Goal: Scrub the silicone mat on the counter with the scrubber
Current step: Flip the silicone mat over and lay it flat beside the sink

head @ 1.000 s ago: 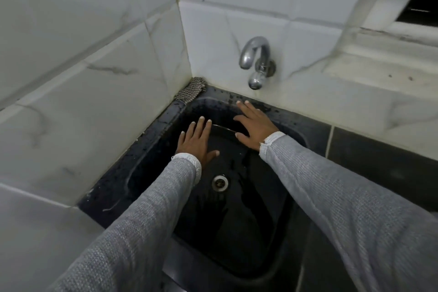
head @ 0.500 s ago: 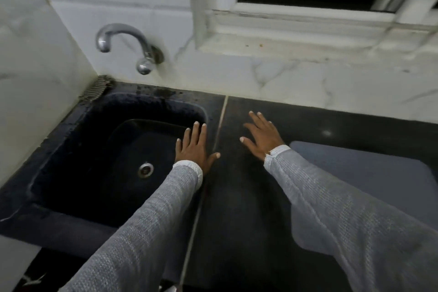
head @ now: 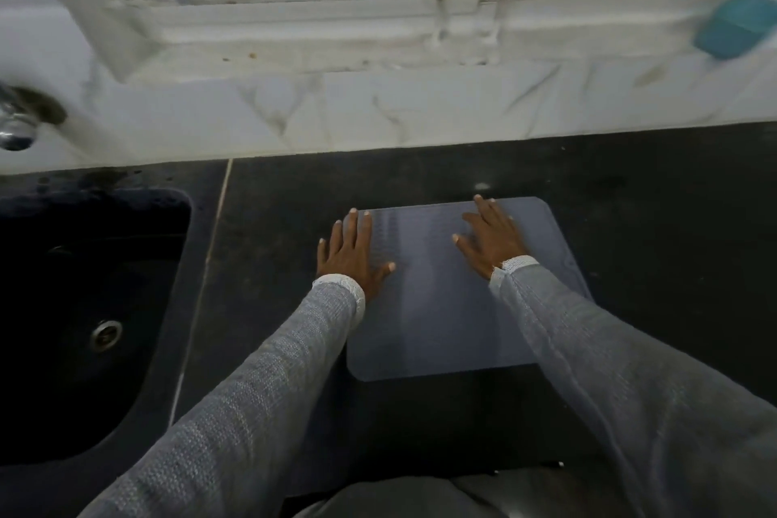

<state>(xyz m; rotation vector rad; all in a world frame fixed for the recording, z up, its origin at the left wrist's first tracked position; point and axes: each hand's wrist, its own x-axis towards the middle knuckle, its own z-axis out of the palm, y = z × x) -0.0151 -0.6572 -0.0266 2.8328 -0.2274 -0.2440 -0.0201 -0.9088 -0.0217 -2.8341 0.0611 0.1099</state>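
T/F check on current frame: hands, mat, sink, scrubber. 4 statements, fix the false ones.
1. Both hands are spread open with nothing in them. True: left hand and right hand are empty.
2. The silicone mat lies in the sink. False: it lies flat on the dark counter, right of the sink.
3. The right hand is over the mat's far part. True.
4. A hand holds the scrubber. False: neither does; only a blurred blue object shows on the window ledge.
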